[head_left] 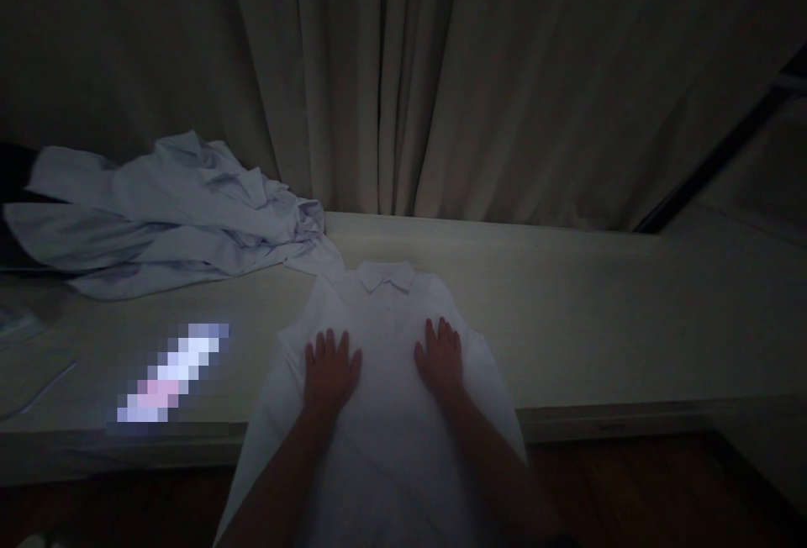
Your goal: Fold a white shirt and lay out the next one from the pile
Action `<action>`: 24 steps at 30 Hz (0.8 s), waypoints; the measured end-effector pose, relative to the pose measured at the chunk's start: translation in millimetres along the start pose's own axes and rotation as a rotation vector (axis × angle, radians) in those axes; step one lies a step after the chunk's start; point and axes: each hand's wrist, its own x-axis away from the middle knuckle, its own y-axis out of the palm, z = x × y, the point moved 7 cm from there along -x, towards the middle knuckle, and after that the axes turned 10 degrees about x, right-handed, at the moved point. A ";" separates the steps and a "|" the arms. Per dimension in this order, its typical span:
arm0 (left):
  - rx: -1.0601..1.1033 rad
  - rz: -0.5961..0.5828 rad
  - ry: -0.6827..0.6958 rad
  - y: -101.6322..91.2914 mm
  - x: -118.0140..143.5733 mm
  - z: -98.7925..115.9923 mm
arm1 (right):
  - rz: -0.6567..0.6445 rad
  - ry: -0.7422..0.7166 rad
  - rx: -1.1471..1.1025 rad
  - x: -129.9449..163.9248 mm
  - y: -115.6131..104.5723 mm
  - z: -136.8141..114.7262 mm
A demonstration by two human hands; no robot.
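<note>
A white collared shirt (386,313) lies spread flat on a pale bed or table surface (598,321), collar away from me, its lower part hanging over the front edge. My left hand (329,367) rests palm down on the shirt's left chest, fingers flat and together. Palm down on the right chest lies my right hand (440,355), also flat. Neither hand grips anything. The room is dim.
A heap of crumpled pale blue shirts (170,208) lies at the back left. Beige curtains (472,77) hang behind the surface. A blurred patch (170,371) sits front left. Dark wooden floor (630,489) shows below the front edge.
</note>
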 end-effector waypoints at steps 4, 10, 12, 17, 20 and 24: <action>-0.004 0.016 0.001 2.4 -1.0 -2.0 | -0.011 -0.008 -0.066 -4.0 -1.9 -0.3; -0.015 0.022 0.011 3.6 -3.0 -4.2 | 0.216 -0.045 -0.424 3.9 -45.7 -3.2; -0.008 0.023 0.010 2.2 -2.8 -4.0 | 0.314 -0.077 -0.599 21.4 -61.7 -6.7; 0.004 0.009 -0.005 -1.8 -1.5 -3.0 | 0.417 0.037 -1.042 72.2 -85.2 -9.2; 0.010 -0.003 -0.002 -2.6 -1.7 -2.3 | 0.309 0.214 -1.436 88.0 -89.2 -7.3; -0.014 0.023 0.007 -4.9 -2.0 -1.0 | 0.007 0.231 -1.995 99.6 -104.4 -18.0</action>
